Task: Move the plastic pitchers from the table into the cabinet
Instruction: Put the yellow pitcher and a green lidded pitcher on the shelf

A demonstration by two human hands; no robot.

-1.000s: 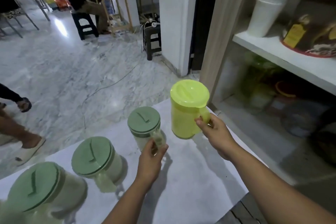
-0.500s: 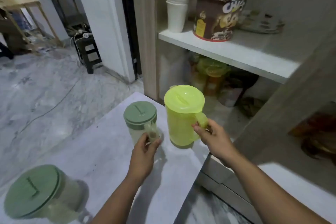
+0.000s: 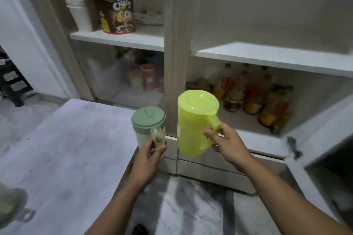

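My right hand point(image 3: 226, 144) grips the handle of a yellow-green pitcher point(image 3: 194, 122) and holds it in the air in front of the cabinet point(image 3: 176, 44). My left hand point(image 3: 148, 155) holds a clear pitcher with a green lid point(image 3: 148, 123) by its handle, just past the table's right edge. Both pitchers are upright and off the table point(image 3: 66, 149). Another green-lidded pitcher point(image 3: 9, 204) shows blurred at the table's near left corner.
The cabinet's white shelves carry a red-lidded Choco Chips tub point(image 3: 114, 8), stacked white cups point(image 3: 78, 8) and, lower right, several bottles point(image 3: 254, 97). The right upper shelf point(image 3: 277, 57) is bare. An open cabinet door point(image 3: 322, 139) juts out at right. A black stool point(image 3: 11, 84) stands far left.
I have turned right to face the cabinet. Both pitchers have been lifted off the table and carried right, toward the lower right shelf.
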